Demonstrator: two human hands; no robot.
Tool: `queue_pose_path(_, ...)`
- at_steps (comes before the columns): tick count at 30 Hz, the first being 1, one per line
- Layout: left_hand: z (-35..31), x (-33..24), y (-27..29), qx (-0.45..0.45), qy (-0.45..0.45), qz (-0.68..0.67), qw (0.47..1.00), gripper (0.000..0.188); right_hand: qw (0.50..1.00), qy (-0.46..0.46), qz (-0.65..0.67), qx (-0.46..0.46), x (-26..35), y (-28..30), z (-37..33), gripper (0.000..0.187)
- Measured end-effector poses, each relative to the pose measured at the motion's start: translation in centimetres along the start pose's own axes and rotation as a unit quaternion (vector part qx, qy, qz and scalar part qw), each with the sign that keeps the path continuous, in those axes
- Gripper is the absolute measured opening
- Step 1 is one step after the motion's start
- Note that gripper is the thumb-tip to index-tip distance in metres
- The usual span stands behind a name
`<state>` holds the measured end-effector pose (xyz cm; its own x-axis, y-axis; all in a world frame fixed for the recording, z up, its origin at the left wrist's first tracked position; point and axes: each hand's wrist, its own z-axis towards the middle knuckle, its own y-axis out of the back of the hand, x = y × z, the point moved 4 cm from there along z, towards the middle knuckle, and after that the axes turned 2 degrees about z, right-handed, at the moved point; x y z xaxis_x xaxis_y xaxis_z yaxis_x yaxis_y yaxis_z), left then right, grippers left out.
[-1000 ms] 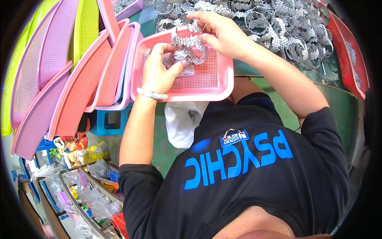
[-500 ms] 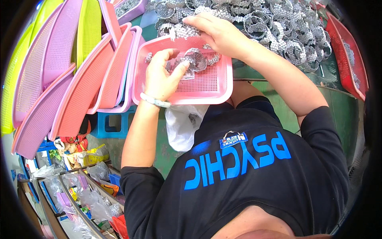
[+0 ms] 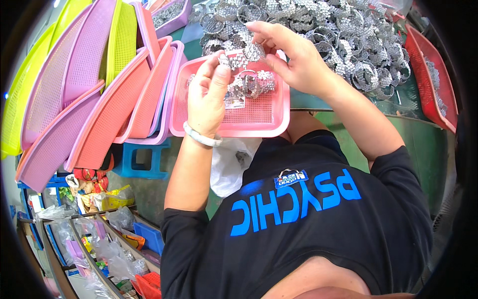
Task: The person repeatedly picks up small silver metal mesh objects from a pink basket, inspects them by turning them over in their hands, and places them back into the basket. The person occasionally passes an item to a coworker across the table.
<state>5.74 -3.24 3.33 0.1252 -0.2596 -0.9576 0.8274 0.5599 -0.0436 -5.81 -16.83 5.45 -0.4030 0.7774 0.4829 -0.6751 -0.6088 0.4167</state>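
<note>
Above a pink plastic basket, a short silver strip of shiny links, bracelet-like, stretches between my hands. My left hand, with a pale bangle at its wrist, pinches the strip's left end between thumb and fingers. At its other end, the fingers of my right hand close on the strip, partly hiding it. Inside the basket lie several more curled silver link bands, next to a white label. Beyond my hands spreads a large pile of similar curled bands.
Stacked mesh baskets in purple, orange and green lean close on the left. A red basket sits at the table's right end. Below are a blue stool, a white plastic bag and shelves with bagged goods.
Half a second ago my left hand was over bands inside the basket and my right hand was at the pile's edge. Both have come together, now holding a silver strip between them.
</note>
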Motion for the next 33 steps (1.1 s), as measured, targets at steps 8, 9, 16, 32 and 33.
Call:
queue_pose_path(8,-0.5,0.4,-1.5,-0.015,-0.001,-0.047,0.999,0.035,0.996,-0.024,0.084,-0.031,0.2,0.2,-1.6,0.06)
queue_pose_path(9,-0.6,0.4,-1.4,-0.016,-0.001,-0.045,0.999,0.036,0.994,-0.029,0.097,-0.038,0.1,0.1,-1.6,0.06)
queue_pose_path(16,-0.8,0.2,-1.7,0.002,-0.039,-0.071,0.997,0.052,0.974,-0.072,0.212,-0.023,0.3,0.1,-2.4,0.069)
queue_pose_path(32,-1.0,2.1,-1.0,0.053,0.043,-0.229,0.971,0.046,0.918,-0.168,0.357,-0.029,-0.6,-0.4,-2.6,0.063)
queue_pose_path(33,-1.0,2.1,-1.1,0.065,0.043,-0.24,0.968,0.046,0.916,-0.181,0.358,-0.03,-0.6,-0.5,-2.6,0.062)
